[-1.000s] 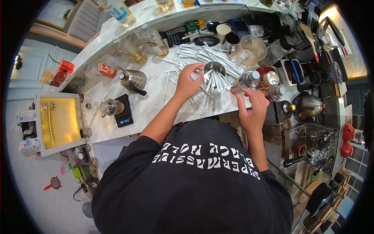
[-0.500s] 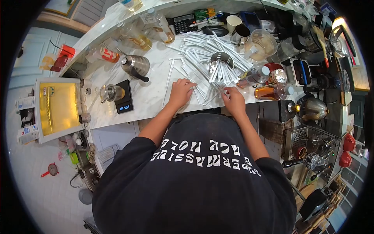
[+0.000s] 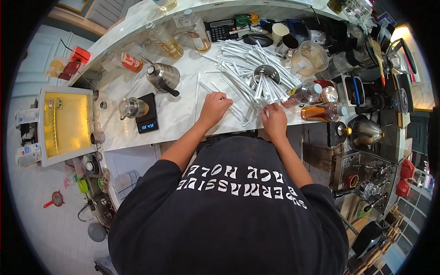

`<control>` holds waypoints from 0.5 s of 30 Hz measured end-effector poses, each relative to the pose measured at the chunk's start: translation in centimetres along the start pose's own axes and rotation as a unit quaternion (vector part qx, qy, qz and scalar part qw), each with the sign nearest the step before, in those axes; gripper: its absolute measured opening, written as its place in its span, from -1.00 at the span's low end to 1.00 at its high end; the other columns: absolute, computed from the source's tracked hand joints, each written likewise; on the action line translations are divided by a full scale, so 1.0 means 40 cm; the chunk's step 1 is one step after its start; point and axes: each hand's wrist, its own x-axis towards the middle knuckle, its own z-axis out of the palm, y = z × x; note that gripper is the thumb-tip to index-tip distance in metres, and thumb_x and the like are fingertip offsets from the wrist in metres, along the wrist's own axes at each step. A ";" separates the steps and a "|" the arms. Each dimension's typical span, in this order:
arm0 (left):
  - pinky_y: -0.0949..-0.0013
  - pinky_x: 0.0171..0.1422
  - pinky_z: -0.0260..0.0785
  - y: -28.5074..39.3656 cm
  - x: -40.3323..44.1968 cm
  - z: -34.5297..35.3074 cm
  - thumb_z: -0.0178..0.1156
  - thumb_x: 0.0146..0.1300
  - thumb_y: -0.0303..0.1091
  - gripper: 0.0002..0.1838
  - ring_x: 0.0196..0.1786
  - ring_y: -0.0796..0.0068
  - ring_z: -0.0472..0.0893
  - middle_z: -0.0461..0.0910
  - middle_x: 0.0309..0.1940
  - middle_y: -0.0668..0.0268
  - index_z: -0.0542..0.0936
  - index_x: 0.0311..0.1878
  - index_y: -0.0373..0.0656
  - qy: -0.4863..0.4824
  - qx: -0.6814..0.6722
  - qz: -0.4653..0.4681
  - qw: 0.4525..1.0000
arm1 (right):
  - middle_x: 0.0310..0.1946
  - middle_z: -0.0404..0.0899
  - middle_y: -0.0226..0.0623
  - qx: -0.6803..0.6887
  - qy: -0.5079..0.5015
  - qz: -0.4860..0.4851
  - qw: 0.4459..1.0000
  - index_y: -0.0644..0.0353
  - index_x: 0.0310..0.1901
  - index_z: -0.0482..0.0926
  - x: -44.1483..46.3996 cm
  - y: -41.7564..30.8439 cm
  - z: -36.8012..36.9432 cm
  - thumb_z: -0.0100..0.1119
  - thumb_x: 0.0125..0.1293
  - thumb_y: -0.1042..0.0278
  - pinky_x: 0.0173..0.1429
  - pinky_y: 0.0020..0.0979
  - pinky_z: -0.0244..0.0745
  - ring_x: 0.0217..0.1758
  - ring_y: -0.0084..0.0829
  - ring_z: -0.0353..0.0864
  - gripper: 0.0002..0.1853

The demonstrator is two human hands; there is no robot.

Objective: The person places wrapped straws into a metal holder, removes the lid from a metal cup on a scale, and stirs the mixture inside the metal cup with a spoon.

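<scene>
Thin white paper-wrapped straws (image 3: 238, 59) lie in a big loose heap on the marble counter. A perforated metal cup (image 3: 266, 72) lies tipped among them, more straws sticking out toward me. At the heap's near left side is my left hand (image 3: 216, 109), its fingers curled in beside a few loose straws; what they pinch, if anything, is hidden. My right hand (image 3: 275, 120) is closed just in front of the cup's straws, with fingertips pinching a wrapped straw whose end points down and left.
Left stand a steel kettle (image 3: 163, 79) and a glass server on a black scale (image 3: 147, 120). Syrup bottles (image 3: 323, 112) crowd the right, beside a clear plastic tub (image 3: 309, 58). A calculator (image 3: 222, 30) lies at the back. An espresso machine (image 3: 362, 174) is at lower right.
The fingers of my left hand have curled in more, where one pointed right before. My right hand stays at nearly the same spot. The whole view has shifted slightly.
</scene>
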 end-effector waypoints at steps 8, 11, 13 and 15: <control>0.20 0.16 0.43 0.080 0.128 -0.193 0.36 0.37 -0.51 -0.85 -0.01 0.16 0.62 0.67 -0.07 0.17 0.64 -0.05 -0.19 0.276 -0.077 -0.103 0.953 | -0.23 0.74 -0.15 0.165 0.094 -0.019 0.982 0.30 -0.15 0.70 -0.027 -0.181 -0.311 0.42 0.22 0.63 -0.03 -0.23 0.61 -0.15 -0.13 0.72 -0.83; 0.31 0.12 0.41 0.114 0.204 -0.268 0.32 0.44 -0.49 -0.88 -0.05 0.32 0.60 0.66 -0.08 0.22 0.62 -0.02 -0.20 0.342 -0.152 -0.077 0.924 | -0.24 0.72 -0.19 0.190 0.121 -0.047 0.973 0.30 -0.13 0.71 -0.013 -0.251 -0.436 0.40 0.20 0.71 -0.06 -0.31 0.61 -0.19 -0.23 0.70 -0.79; 0.35 0.10 0.39 0.145 0.256 -0.315 0.31 0.47 -0.48 -0.89 -0.06 0.41 0.58 0.66 -0.08 0.24 0.61 -0.01 -0.20 0.361 -0.202 -0.048 0.909 | -0.24 0.72 -0.20 0.216 0.160 -0.065 0.961 0.30 -0.12 0.72 0.001 -0.275 -0.507 0.38 0.21 0.73 -0.07 -0.35 0.60 -0.21 -0.30 0.69 -0.78; 0.37 0.08 0.38 0.185 0.305 -0.342 0.30 0.48 -0.47 -0.89 -0.06 0.46 0.56 0.66 -0.08 0.27 0.60 0.00 -0.20 0.360 -0.238 -0.027 0.902 | -0.24 0.71 -0.20 0.190 0.235 -0.061 0.951 0.31 -0.12 0.72 0.024 -0.276 -0.553 0.38 0.21 0.74 -0.09 -0.36 0.60 -0.23 -0.32 0.68 -0.78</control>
